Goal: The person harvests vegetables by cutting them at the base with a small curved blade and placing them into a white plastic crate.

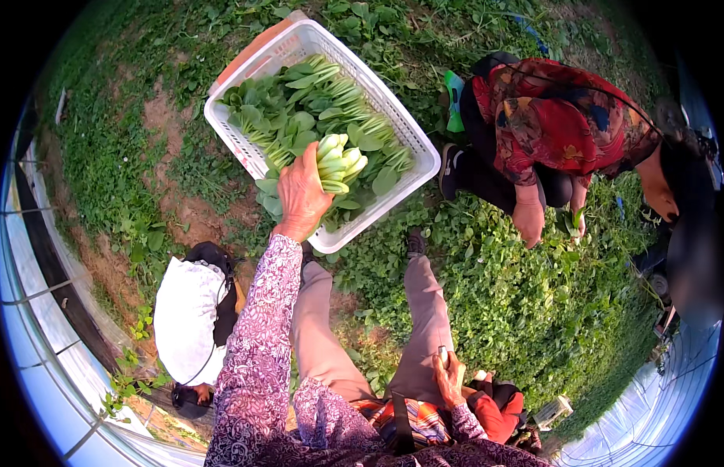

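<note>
My left hand point(303, 195) grips a bunch of leafy greens point(337, 164) by its pale green stalks, cut ends up, over the near left part of a white plastic crate point(391, 225). Inside the crate lie rows of leafy greens point(303, 121) with their stalks side by side. Down by my right thigh, my right hand point(450, 376) is closed around a small pale handle point(443, 353); a thin blade seems to stick up from it, though it is hard to make out.
A co-worker in a red floral top point(572, 128) crouches at the right, hands in the low plants point(513, 292). Another person in white point(187, 321) bends at the left. A person in red point(497, 414) is partly seen at lower right, near a pale crate point(553, 412). Greenhouse sheeting point(41, 373) curves along the left.
</note>
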{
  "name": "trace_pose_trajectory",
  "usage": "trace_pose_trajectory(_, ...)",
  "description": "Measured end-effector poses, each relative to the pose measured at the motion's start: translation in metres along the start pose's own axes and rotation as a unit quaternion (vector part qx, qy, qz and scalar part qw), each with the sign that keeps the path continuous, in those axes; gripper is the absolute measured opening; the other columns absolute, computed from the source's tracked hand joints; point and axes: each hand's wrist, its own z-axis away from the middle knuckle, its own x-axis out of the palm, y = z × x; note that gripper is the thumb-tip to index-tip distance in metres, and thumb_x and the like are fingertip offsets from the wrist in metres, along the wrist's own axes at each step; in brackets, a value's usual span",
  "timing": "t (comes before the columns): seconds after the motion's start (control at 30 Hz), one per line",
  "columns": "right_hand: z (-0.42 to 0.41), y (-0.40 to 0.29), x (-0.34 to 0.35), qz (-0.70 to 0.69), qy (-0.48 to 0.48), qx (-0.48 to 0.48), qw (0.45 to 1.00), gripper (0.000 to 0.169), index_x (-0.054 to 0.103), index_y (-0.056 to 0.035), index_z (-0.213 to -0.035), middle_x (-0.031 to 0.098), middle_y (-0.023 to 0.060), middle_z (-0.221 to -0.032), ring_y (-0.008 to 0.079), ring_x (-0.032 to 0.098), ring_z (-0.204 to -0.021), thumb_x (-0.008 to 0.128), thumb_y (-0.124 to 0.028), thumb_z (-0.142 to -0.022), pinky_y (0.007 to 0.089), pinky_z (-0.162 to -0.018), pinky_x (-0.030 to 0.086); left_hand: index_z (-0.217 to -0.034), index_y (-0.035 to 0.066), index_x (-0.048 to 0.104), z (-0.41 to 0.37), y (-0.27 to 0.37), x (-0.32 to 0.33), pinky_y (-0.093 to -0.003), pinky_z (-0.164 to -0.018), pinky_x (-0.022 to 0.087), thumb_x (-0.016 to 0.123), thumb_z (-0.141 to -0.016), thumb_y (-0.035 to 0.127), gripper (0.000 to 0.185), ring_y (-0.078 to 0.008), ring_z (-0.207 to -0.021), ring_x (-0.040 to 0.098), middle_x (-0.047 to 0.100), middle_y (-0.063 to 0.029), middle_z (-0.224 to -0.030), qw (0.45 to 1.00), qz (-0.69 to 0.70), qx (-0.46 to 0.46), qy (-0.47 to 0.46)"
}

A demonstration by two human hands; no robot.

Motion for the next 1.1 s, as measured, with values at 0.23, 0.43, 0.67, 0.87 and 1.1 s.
trace_pose_trajectory(0.23,-0.036,0.038,-0.014,-0.168,0.086,0.103,0.977,0.026,0.044,-0.0054,-0.072,0.043,-0.0016,-0.048,0.0077,0.041,-0.037,0.057,-0.023,-0.086,0.0227,-0.037,0.031,-0.129,-0.001,0.028,-0.037,0.006,0.201,-0.0398,-0.087,0.034,0.065,-0.061,0.001,0.078,-0.0318,-0.093,0.050,0.049,-0.0175,-0.101,0.996,-0.084,0.015,0.038)
trace_pose_trajectory(0.43,-0.062,0.051,-0.032,-0.219,0.095,0.172,0.956,0.028,0.043,-0.0050,-0.077,0.043,-0.0010,-0.049,0.0077,0.044,-0.038,0.055,-0.028,-0.089,0.0210,-0.036,0.033,-0.141,0.003,0.005,-0.027,-0.033,0.335,-0.0512,-0.106,0.016,0.078,-0.059,0.022,0.111,-0.0430,-0.130,0.019,0.011,-0.0277,-0.142,0.970,0.031,-0.102,-0.217)
trace_pose_trajectory(0.67,-0.060,0.061,-0.030,-0.234,0.072,0.121,0.962,0.026,0.047,-0.0035,-0.076,0.047,0.0000,-0.049,0.0076,0.045,-0.039,0.057,-0.025,-0.088,0.0209,-0.037,0.033,-0.138,0.003,0.017,-0.029,-0.042,0.307,-0.0473,-0.100,0.032,0.069,-0.073,0.018,0.085,-0.0428,-0.129,0.023,0.016,-0.0235,-0.142,0.959,-0.097,0.025,-0.266)
trace_pose_trajectory(0.87,-0.030,0.025,-0.048,-0.011,-0.038,-0.056,0.998,0.024,0.049,-0.0001,-0.079,0.050,0.0179,-0.056,0.0302,0.052,-0.048,0.058,-0.022,-0.084,0.0376,-0.045,0.037,-0.127,-0.001,0.038,-0.001,0.012,0.156,-0.0418,-0.099,0.034,0.062,-0.076,0.009,0.057,-0.0375,-0.120,0.037,0.037,-0.0224,-0.131,0.971,-0.038,0.118,-0.206)
trace_pose_trajectory(1.1,-0.001,-0.017,-0.070,0.083,-0.024,-0.310,0.947,0.023,0.047,-0.0036,-0.090,0.052,0.0187,-0.063,0.0377,0.055,-0.060,0.052,-0.026,-0.087,0.0444,-0.054,0.043,-0.086,0.007,0.060,0.176,-0.035,-0.063,-0.0442,-0.067,0.045,0.064,-0.071,0.016,0.018,-0.0332,-0.075,0.058,0.060,-0.0148,-0.079,0.967,-0.165,0.007,-0.195)
